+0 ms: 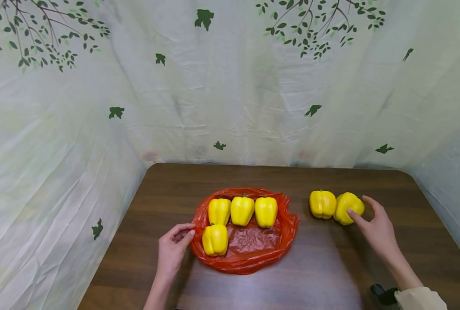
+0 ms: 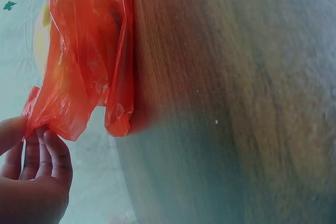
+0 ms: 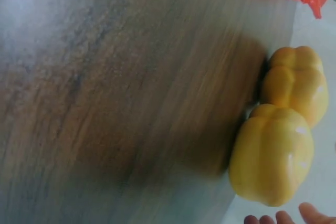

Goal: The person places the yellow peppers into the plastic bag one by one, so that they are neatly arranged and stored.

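Observation:
My left hand point(image 1: 172, 249) pinches the left rim of a red plastic bag point(image 1: 249, 267), which lies spread open on the table. In the left wrist view the thumb and fingers grip a gathered edge of the bag point(image 2: 79, 77). Several yellow bell peppers point(image 1: 242, 211) sit inside, in a back row plus one at the front left. To the right of the bag, two more stand side by side: a left bell pepper point(image 1: 322, 204) and a right bell pepper point(image 1: 348, 209). My right hand point(image 1: 378, 228) is spread beside the right one, fingertips just short of it in the right wrist view.
The brown wooden table point(image 1: 311, 271) has rounded far corners. A pale curtain point(image 1: 245, 107) printed with leaves and branches surrounds it at the back and sides. A black band point(image 1: 385, 295) is on the right wrist, by a light sleeve point(image 1: 420, 298).

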Action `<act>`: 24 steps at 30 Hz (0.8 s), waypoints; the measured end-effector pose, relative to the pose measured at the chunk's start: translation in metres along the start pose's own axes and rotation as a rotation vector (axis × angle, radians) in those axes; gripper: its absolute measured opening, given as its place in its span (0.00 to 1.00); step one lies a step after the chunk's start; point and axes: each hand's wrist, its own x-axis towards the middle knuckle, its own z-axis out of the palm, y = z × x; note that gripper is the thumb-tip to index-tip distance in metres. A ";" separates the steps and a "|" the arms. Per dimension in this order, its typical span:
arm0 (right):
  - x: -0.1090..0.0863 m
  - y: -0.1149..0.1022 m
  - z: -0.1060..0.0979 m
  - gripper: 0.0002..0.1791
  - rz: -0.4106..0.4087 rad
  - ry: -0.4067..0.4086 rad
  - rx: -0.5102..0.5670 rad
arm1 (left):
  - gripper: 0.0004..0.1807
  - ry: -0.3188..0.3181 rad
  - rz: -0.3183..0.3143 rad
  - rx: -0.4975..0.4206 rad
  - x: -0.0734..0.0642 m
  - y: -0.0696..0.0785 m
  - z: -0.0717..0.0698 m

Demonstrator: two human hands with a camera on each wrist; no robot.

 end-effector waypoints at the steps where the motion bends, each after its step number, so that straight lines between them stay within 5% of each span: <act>1: 0.002 0.001 0.001 0.50 0.025 -0.018 0.004 | 0.09 0.001 0.000 0.000 0.000 0.000 0.000; 8: 0.009 0.007 0.004 0.56 0.134 -0.118 0.040 | 0.08 0.014 0.007 -0.006 0.002 -0.002 0.002; 24: 0.021 0.025 0.010 0.54 0.158 -0.137 0.083 | 0.08 0.013 0.002 0.008 0.001 -0.001 0.003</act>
